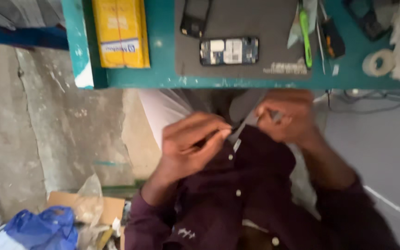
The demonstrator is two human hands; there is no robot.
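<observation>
At lower left a blue bag (42, 229) lies by cardboard. Mid-frame, the left hand (193, 143) pinches one end of a thin pale strip (238, 139) (blurred, hard to identify) and the right hand (288, 115) pinches the other. Above, the opened phone (229, 51) waits on the grey mat (255, 28), apparently unfinished.

On the far worktop (163, 78), an opened phone (229, 51) lies on a mat (255, 28), with a box (120, 32) to its left and a tape roll (378, 62) to its right. Near the camera, both hands (193, 143) meet below the worktop's edge; a bag (42, 229) lies on the floor at near left.
</observation>
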